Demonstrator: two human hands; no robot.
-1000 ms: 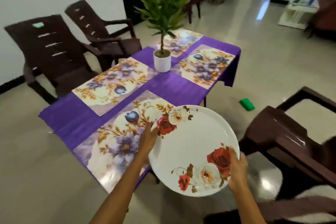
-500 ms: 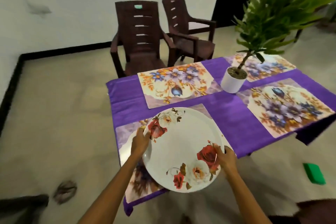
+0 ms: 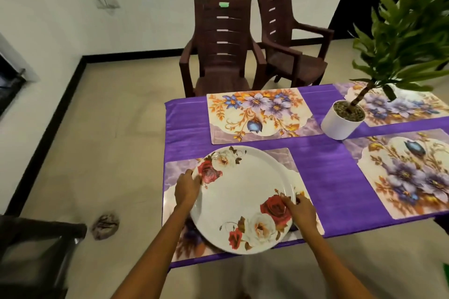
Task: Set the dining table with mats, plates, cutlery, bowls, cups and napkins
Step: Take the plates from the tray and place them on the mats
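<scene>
Under both hands, the table [image 3: 315, 165] now carries four mats; the plate [image 3: 240, 199] has come down from mid-air over the floor a second ago to sit over the near mat [image 3: 281, 160], contact not confirmable. Left hand [image 3: 187, 187] grips the left rim, right hand [image 3: 300, 210] pinches the right rim. Placement nearly done; release next. Cutlery, bowls, cups, napkins absent.
</scene>
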